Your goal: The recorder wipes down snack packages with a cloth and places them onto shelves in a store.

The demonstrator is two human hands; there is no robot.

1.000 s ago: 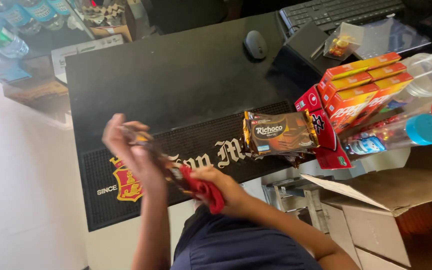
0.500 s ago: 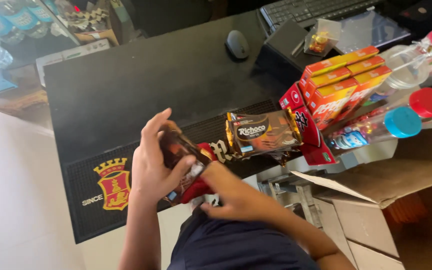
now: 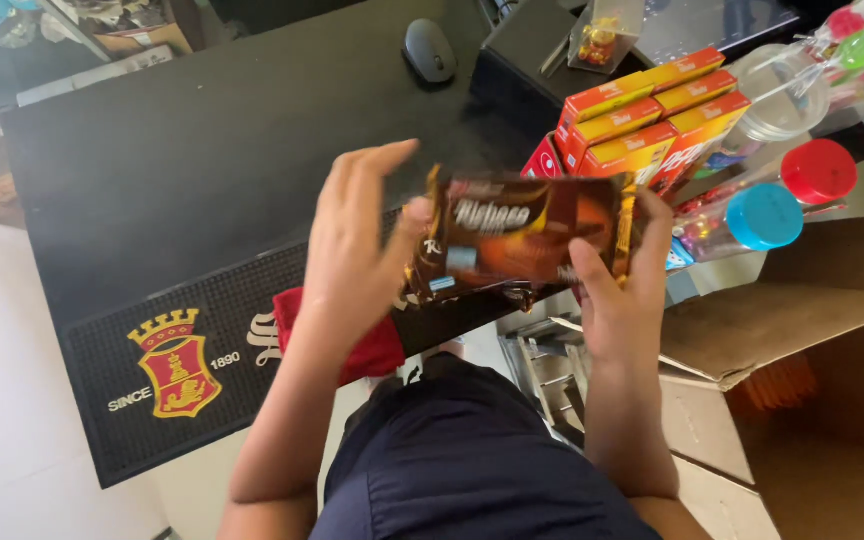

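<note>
A dark tabletop [image 3: 182, 150] carries a computer mouse [image 3: 428, 50], a rubber bar mat [image 3: 152, 390] and stacked orange boxes [image 3: 652, 115], beside jars with red [image 3: 818, 170] and blue lids [image 3: 764, 215]; an open cardboard box [image 3: 812, 400] stands nearby

L hand [image 3: 352, 255] fingers spread, R hand [image 3: 617, 290] in closed grip
</note>
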